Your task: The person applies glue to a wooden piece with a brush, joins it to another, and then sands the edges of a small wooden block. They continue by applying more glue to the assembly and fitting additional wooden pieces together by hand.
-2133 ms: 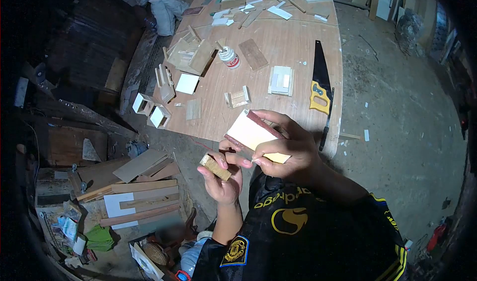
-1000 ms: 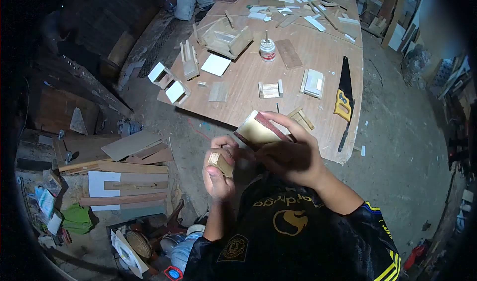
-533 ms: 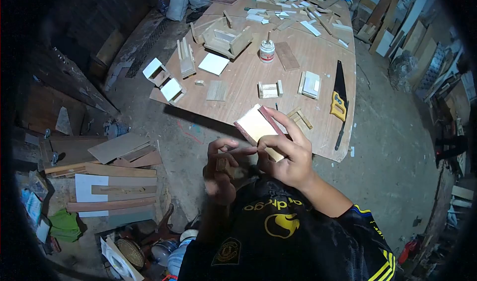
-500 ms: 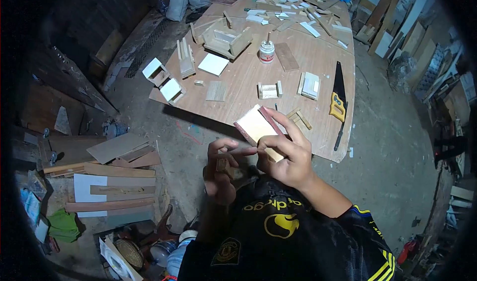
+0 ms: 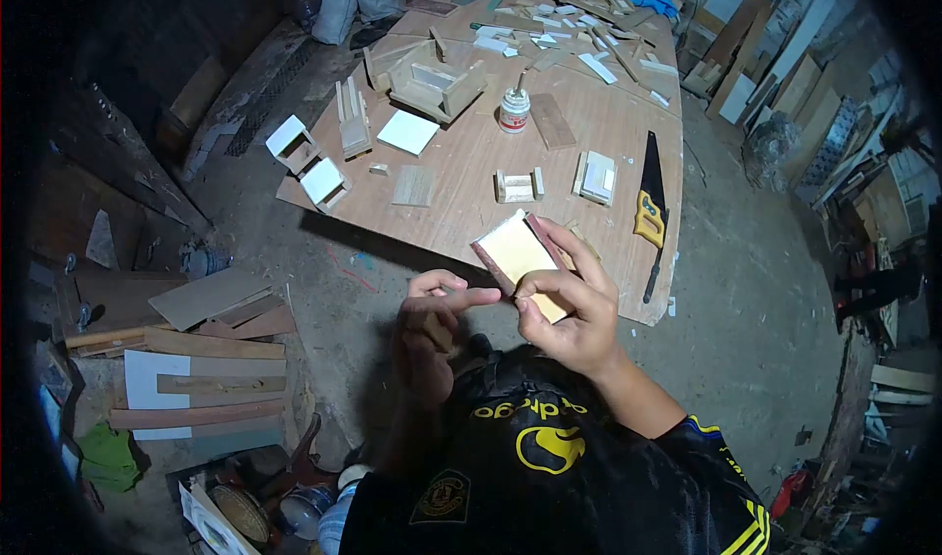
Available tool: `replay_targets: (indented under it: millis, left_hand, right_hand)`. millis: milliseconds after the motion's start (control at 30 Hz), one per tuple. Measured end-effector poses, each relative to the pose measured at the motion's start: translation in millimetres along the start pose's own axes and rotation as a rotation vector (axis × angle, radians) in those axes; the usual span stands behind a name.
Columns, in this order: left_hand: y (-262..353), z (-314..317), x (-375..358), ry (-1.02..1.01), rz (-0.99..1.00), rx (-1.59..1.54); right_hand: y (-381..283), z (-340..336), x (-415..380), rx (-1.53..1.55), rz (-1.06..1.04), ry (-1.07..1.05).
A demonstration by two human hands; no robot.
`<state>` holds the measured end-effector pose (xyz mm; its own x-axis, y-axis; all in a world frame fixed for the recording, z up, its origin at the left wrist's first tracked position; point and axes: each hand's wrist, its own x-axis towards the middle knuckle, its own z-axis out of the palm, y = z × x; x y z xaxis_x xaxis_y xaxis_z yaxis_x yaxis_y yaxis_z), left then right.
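Observation:
My right hand grips a small wooden box piece, with thumb and fingers closed around its lower right side. The piece has a pale panel between reddish-brown side strips and is tilted in front of the table edge. My left hand is beside it, in shadow. Its index finger points towards the piece's lower corner, while the other fingers curl around what looks like a small brown wooden block. Just beyond the hands, a small wooden frame lies on the table.
A glue jar with a stick in it, a yellow-handled saw, a white-topped block and small box assemblies stand on the table. Offcuts pile up at its far end. Boards lie on the floor at left.
My left index finger has drawn slightly away from the piece's lower corner. My right hand keeps its grip, and the piece is turned slightly. The whole view has shifted a little.

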<state>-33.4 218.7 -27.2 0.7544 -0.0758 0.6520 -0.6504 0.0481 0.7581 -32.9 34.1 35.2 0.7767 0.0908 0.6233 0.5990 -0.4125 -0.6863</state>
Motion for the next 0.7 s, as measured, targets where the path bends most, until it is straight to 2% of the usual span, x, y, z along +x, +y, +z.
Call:
replay_targets:
  millis: [33, 100, 167, 233, 267, 367, 500, 633, 700]
  left_hand:
    - [0.8, 1.6, 2.2, 0.006, 0.001, 0.006]
    - [5.1, 4.8, 5.6, 0.177, -0.158, -0.181]
    - [3.5, -6.0, -0.4, 0.201, -0.217, -0.148]
    - [-3.1, -16.6, -6.7, 0.199, -0.397, -0.358]
    - [-7.7, -17.3, -4.9, 0.203, -0.380, -0.672]
    - [0.5, -17.8, 2.2, 0.255, -0.422, -0.609]
    - [-2.3, -23.4, 1.5, 0.302, -0.469, -0.605]
    - [4.7, -24.7, 6.6, 0.330, -0.532, -0.623]
    - [5.4, -24.7, 5.8, 0.302, -0.557, -0.597]
  right_hand:
    - [4.6, -0.7, -2.4, 0.005, -0.004, -0.005]
    - [17.2, -0.2, -9.3, 0.049, 0.024, -0.051]
    - [13.2, -0.4, -9.0, 0.041, 0.049, -0.073]
    - [14.9, -0.2, -10.0, -0.009, 0.110, -0.163]
    - [11.4, -0.6, -6.5, -0.042, 0.099, -0.207]
    - [12.9, -0.6, -6.0, -0.044, 0.153, -0.281]
    - [21.1, 1.1, -9.0, 0.038, 0.159, -0.262]
    - [28.1, 7.3, -15.7, 0.272, 0.291, -0.146]
    - [29.6, 10.1, -18.1, 0.545, 0.504, 0.023]
